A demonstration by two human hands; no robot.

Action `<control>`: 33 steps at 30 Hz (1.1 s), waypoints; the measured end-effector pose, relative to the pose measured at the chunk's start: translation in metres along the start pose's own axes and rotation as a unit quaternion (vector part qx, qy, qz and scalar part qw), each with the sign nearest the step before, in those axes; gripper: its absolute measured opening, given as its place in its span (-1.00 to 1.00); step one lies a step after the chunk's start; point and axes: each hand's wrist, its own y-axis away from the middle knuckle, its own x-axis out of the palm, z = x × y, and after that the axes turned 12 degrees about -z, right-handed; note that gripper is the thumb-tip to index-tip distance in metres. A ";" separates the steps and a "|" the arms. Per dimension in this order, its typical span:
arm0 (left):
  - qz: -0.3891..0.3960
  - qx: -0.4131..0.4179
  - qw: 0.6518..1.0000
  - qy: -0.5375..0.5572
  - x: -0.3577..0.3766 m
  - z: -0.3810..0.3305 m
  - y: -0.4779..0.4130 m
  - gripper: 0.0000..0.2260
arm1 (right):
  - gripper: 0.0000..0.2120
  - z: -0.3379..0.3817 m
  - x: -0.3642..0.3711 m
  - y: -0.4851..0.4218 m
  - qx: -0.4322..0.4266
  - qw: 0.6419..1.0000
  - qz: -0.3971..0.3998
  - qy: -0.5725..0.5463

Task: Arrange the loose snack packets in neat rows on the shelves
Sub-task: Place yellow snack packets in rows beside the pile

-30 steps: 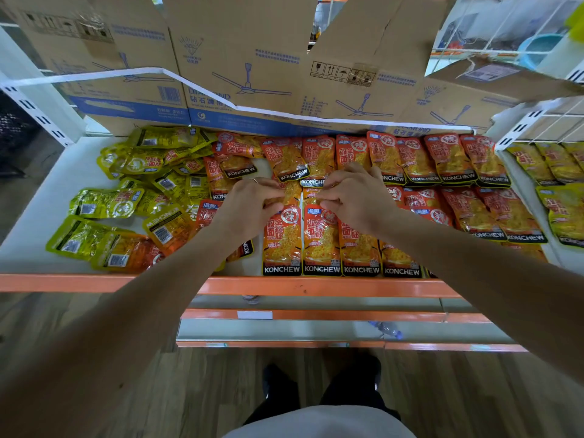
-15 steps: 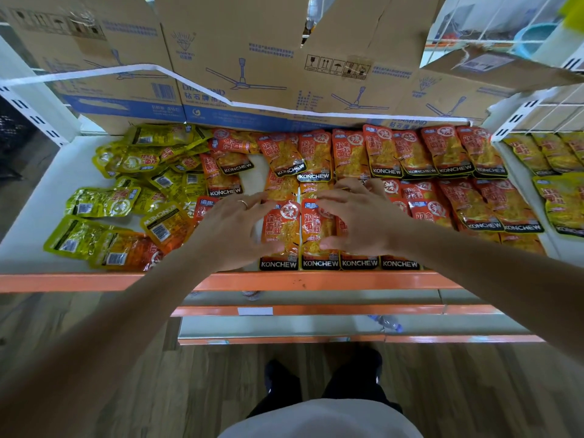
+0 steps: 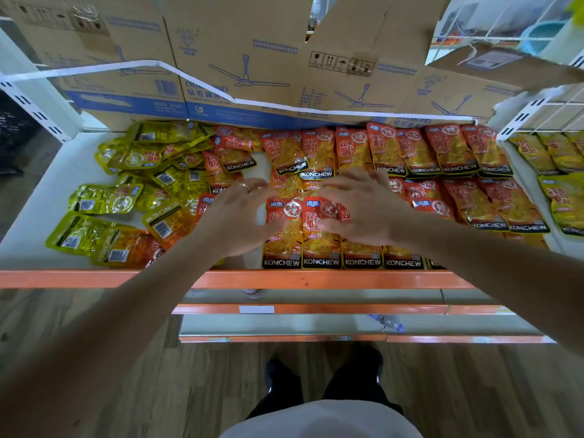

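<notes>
Orange KONCHEW snack packets (image 3: 320, 245) lie in rows across the middle and right of the white shelf (image 3: 38, 200). A loose heap of yellow packets (image 3: 148, 172) covers the shelf's left part. My left hand (image 3: 235, 216) hovers with spread fingers just left of the front-row orange packets; a ring is on one finger. My right hand (image 3: 360, 207) lies flat with spread fingers on the front-row orange packets. Both hands are blurred by motion and neither holds a packet.
Flattened cardboard boxes (image 3: 246, 64) stand behind the packets, with a white strap across them. An orange rail (image 3: 94, 278) edges the shelf front, with lower shelves beneath. More yellow packets (image 3: 562, 197) lie on the neighbouring shelf at the right.
Both hands have come toward the front of the shelf and opened flat, from pinching packets in the middle row to spreading over the front-row orange packets.
</notes>
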 end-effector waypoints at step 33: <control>-0.011 0.022 0.997 -0.073 0.001 0.008 -0.083 -0.51 | -0.62 -0.008 0.003 -0.064 0.092 0.994 -0.050 0.016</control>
